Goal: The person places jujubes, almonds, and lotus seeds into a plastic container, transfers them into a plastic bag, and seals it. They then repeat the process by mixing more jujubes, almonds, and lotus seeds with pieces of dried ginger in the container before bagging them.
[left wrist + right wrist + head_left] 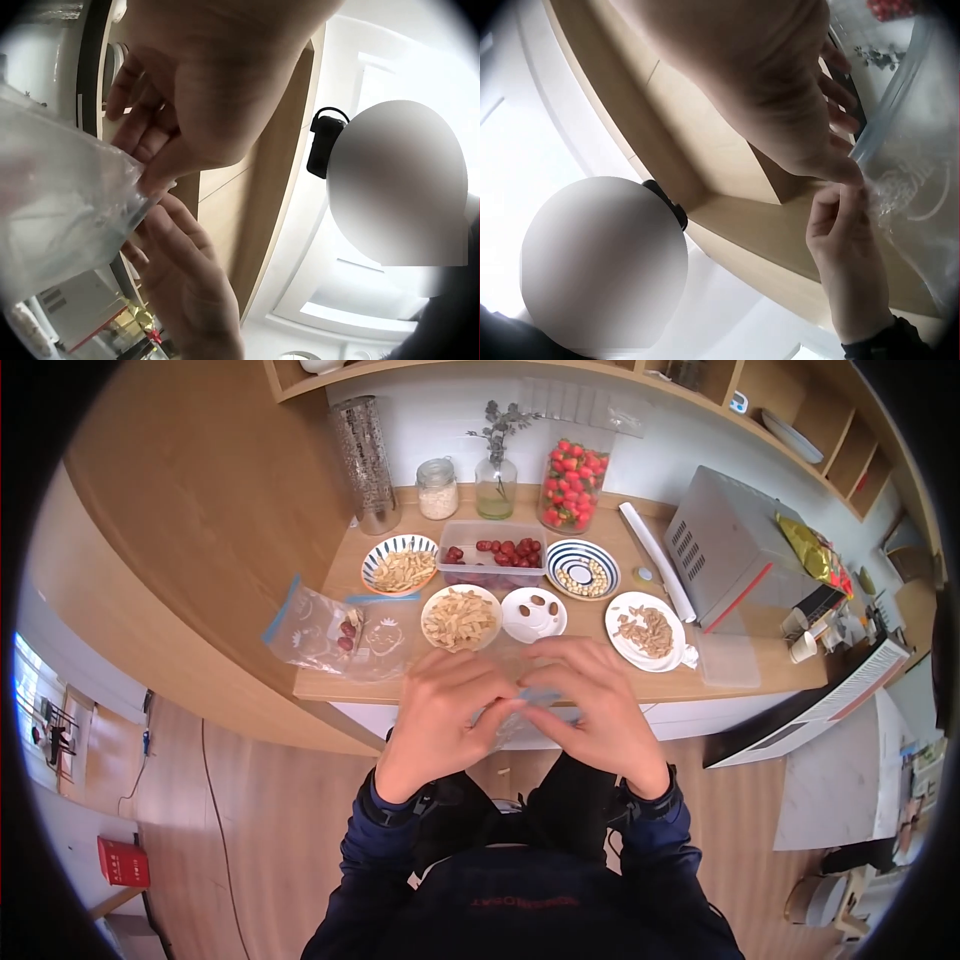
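My left hand [440, 715] and right hand [600, 705] meet above the counter's front edge, thumbs and fingertips together. Between them they pinch the edge of a clear zip bag [60, 202], which has a bluish strip along its mouth. In the right wrist view, the bag [922, 195] shows white print and hangs away from the fingers. Just behind the hands are a white bowl [426, 630] of pale dried slices and a small white plate [530, 628] bearing several brown pieces. To the left lies another zip bag [310, 630] with red dates inside.
A plastic container [490, 572] of red dates stands between two striped bowls. To the right are a plate [622, 650] of brown slices, a white roll [660, 565] and a grey oven [715, 530]. A strawberry-filled jar [572, 485], glass jar [437, 490] and vase [496, 490] line the wall.
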A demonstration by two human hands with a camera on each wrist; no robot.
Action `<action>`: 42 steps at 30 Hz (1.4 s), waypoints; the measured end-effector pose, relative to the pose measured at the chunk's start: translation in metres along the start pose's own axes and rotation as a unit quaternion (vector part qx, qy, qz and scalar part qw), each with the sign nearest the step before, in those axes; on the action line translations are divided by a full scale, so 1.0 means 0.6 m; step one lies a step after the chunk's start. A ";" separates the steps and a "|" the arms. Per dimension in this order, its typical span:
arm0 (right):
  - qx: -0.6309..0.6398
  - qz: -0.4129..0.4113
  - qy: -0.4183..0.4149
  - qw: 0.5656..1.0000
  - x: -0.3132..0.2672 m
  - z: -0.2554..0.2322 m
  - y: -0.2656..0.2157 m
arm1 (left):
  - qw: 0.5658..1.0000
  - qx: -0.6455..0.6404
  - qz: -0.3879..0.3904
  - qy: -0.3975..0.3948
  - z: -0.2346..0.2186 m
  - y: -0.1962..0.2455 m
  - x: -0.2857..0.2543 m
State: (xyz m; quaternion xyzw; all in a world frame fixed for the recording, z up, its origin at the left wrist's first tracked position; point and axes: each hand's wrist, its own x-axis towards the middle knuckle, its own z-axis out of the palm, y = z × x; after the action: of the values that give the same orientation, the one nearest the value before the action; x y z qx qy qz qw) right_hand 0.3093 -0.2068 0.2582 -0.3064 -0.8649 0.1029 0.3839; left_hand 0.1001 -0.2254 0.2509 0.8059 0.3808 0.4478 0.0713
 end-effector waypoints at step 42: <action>0.085 0.072 -0.018 0.994 -0.074 -0.002 0.080 | 0.990 0.087 -0.063 0.093 -0.053 -0.056 -0.095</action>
State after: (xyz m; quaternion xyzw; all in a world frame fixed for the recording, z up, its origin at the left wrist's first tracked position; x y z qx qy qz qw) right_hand 0.3550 -0.1962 0.2124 -0.3327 -0.8354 0.2085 0.3845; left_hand 0.0392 -0.2478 0.2162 0.7382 0.4729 0.4811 -0.0067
